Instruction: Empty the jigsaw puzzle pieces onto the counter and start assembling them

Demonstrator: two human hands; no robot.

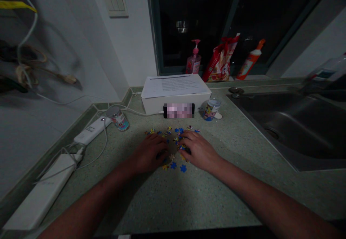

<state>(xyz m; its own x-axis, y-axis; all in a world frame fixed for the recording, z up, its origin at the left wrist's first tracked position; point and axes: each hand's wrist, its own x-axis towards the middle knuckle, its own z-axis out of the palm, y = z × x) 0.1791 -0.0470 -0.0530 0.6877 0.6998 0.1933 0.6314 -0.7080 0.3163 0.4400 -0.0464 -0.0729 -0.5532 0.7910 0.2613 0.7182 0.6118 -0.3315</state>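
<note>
Small jigsaw puzzle pieces (pixel 173 165), some blue side up and some patterned, lie scattered on the green speckled counter. My left hand (pixel 151 152) rests palm down at the left of the pieces, its fingers loosely bent and its thumb apart, over a few of them. Opposite it, my right hand (pixel 201 150) has bent, parted fingers on pieces at the right side. I see nothing gripped in either hand, though the undersides of the fingers are hidden. A blue piece (pixel 183 168) lies nearer to me, between the two wrists.
Behind the pieces are a phone (pixel 178 110) with a blurred screen, a white box (pixel 151 103) under papers, and a clear-topped can (pixel 211 110). At left are a lidded can (pixel 118 118), power strips (pixel 45 188) and cables. A metal sink (pixel 302 131) is at right.
</note>
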